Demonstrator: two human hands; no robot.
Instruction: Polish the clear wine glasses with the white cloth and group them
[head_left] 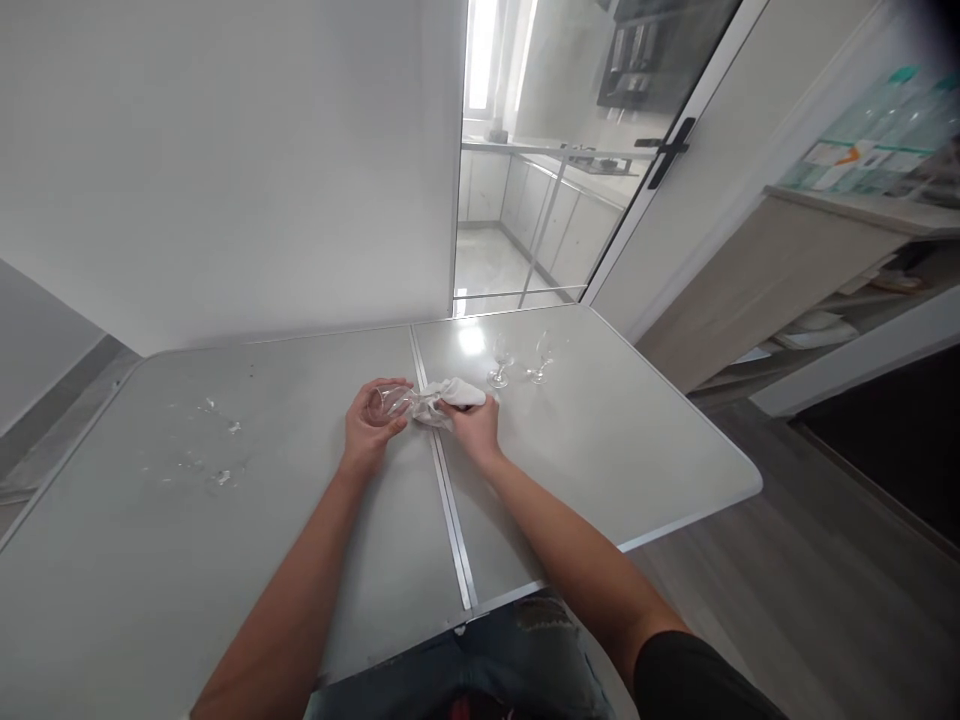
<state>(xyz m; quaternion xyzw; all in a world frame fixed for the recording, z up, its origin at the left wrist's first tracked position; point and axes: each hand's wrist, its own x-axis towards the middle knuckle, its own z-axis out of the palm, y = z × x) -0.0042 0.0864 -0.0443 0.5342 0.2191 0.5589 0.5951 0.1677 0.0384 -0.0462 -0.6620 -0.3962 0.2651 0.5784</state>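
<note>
My left hand (371,428) is wrapped round the bowl of a clear wine glass (390,402), which lies tipped sideways above the table with its stem end pointing right. In my right hand (474,425) is a white cloth (442,400), bunched around the foot end of that glass, so the foot is hidden. Two more stemmed glasses stand upright beyond my right hand: one glass (499,365) nearer, another glass (541,362) to its right.
The pale table (600,430) has a metal seam (450,520) running across it. Water drops (223,478) or clear bits lie at the left. Behind the table are a white wall (247,170) and a glass door (555,170). Bottles (862,150) stand on a shelf at right.
</note>
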